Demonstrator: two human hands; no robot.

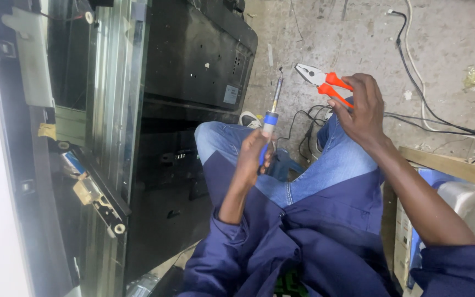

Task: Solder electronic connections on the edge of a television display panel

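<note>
Concrete floor, left hand gripping soldering iron, right hand gripping pliers

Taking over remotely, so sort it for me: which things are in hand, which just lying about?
In hand:
left hand: blue-handled soldering iron
right hand: orange-handled pliers

Lying about:
black panel housing
cables on floor
wooden plank

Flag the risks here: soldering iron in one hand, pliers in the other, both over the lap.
1. The left hand holds the soldering iron tip-up just above the jeans; if it is hot, a slip could burn the leg.
2. Black cables trail close by the iron; they could snag or scorch.
3. The right hand holds the orange-handled pliers near the iron's tip; the tools could collide.
</note>
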